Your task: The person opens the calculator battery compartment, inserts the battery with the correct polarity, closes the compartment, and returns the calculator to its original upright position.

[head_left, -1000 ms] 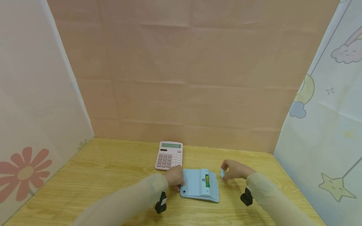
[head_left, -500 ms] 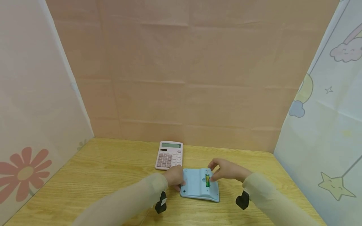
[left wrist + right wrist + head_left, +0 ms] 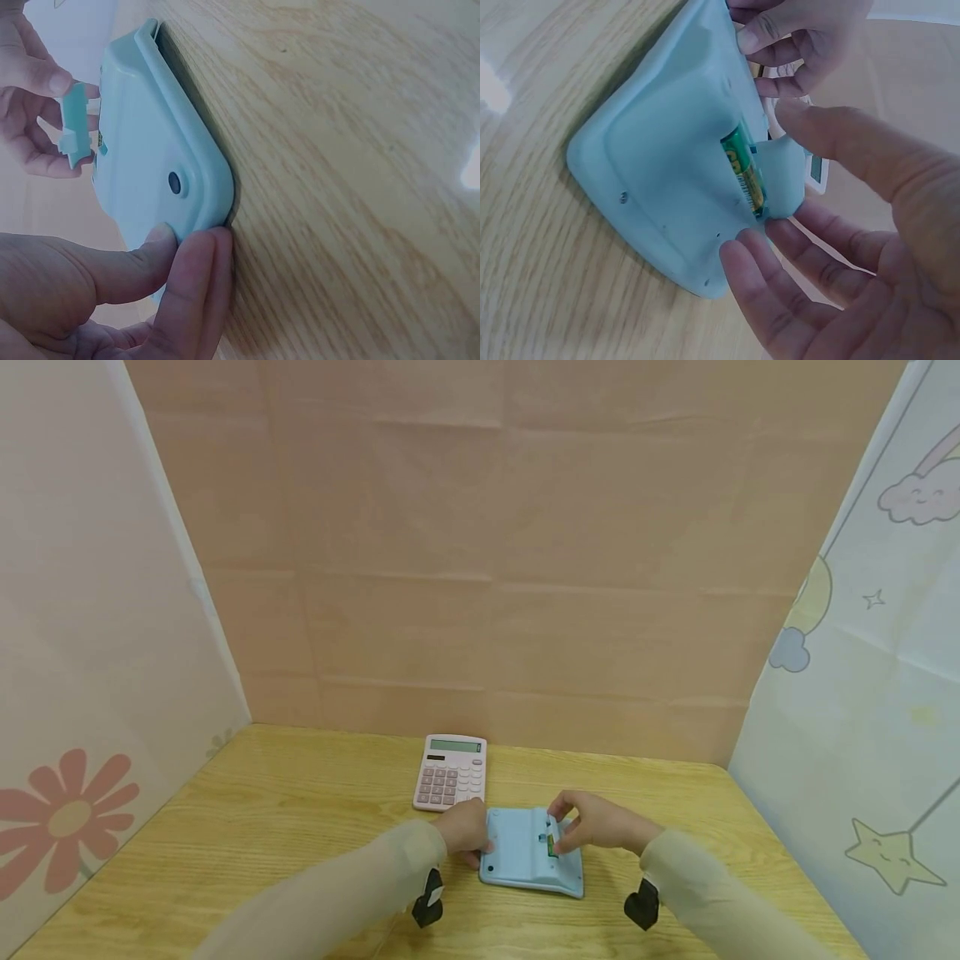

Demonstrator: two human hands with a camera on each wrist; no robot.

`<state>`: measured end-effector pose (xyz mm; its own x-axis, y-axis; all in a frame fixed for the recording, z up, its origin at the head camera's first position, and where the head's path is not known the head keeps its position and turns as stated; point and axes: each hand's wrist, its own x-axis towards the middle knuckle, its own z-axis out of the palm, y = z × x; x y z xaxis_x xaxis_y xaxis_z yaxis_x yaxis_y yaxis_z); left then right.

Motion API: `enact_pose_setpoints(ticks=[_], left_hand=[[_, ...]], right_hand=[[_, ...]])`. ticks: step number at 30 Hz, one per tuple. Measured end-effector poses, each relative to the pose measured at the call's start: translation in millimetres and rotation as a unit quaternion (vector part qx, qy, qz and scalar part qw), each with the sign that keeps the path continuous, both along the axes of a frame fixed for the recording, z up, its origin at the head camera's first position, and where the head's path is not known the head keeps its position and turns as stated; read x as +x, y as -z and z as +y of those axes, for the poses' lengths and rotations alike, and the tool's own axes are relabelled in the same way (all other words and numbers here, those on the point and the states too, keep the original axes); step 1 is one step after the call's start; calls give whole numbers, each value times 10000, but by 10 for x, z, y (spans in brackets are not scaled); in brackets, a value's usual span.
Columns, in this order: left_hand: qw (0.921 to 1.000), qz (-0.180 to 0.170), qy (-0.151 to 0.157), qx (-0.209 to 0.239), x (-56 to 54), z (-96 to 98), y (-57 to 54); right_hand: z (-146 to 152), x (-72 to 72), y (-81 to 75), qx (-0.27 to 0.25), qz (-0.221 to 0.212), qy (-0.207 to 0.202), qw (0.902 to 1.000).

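A light blue calculator (image 3: 516, 847) lies face down on the table, its battery compartment uncovered. Inside that compartment sits a green and gold battery (image 3: 742, 169). My left hand (image 3: 463, 828) grips the calculator's left edge, thumb on the back and fingers at the rim, as the left wrist view shows. Over the compartment, my right hand (image 3: 600, 822) pinches a small light blue battery cover (image 3: 782, 177) between thumb and fingers. In the right wrist view the cover is tilted beside the battery, close to the opening; whether it touches the calculator I cannot tell.
A pink calculator (image 3: 452, 772) lies face up just behind my left hand, its display lit with a digit. The wooden table (image 3: 322, 793) is bounded by a brown backdrop (image 3: 480, 568) behind and patterned panels at both sides.
My right hand has moved left with the battery cover, from beside the blue calculator to over its compartment. The cover now hides part of the battery in the head view. My left hand keeps its grip.
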<state>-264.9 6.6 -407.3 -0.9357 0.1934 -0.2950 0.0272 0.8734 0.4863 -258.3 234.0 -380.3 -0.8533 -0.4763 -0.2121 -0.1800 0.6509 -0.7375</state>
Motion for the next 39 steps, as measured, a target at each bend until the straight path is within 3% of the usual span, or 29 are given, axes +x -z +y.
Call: enact_pose_setpoints(ticks=[17, 29, 39], left_hand=[[9998, -80, -39, 186, -6, -5, 9], [9999, -104, -65, 98, 6, 6, -20], [9999, -74, 17, 101, 3, -10, -22]], right_hand=[[-24, 38, 56, 100, 144, 213, 9996], [-25, 38, 73, -9, 40, 189, 9998], [-93, 22, 82, 140, 218, 330, 9991]])
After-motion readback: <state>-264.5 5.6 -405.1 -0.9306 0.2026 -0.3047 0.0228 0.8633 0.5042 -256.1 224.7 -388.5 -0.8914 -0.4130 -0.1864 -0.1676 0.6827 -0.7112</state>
